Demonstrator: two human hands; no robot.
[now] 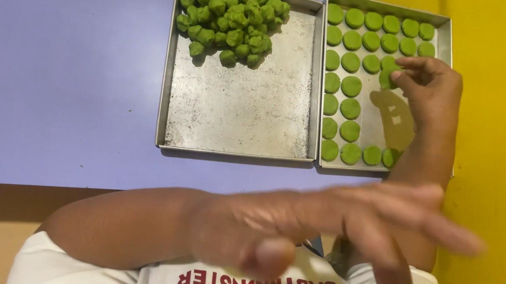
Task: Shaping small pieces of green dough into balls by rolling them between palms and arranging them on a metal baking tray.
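Take the right-hand tray (445, 31) as your landmark. Your right hand (431, 92) is over its far right part, fingertips pinched on a flattened green dough disc (388, 79) that sits at the open end of the third row from the far edge. Rows of the same discs fill the far end of that tray and run down its left side and along its near edge; the bare metal lies just near of your fingers.

Your left hand (319, 226) is well short of the tray, close to your chest, fingers spread flat and blurred, holding nothing.

The heap of rough green dough lumps (232, 22) lies in the far corner of the left tray (238, 108), which touches the landmark tray's left side on the purple table (59, 63). Neither hand is near the heap.
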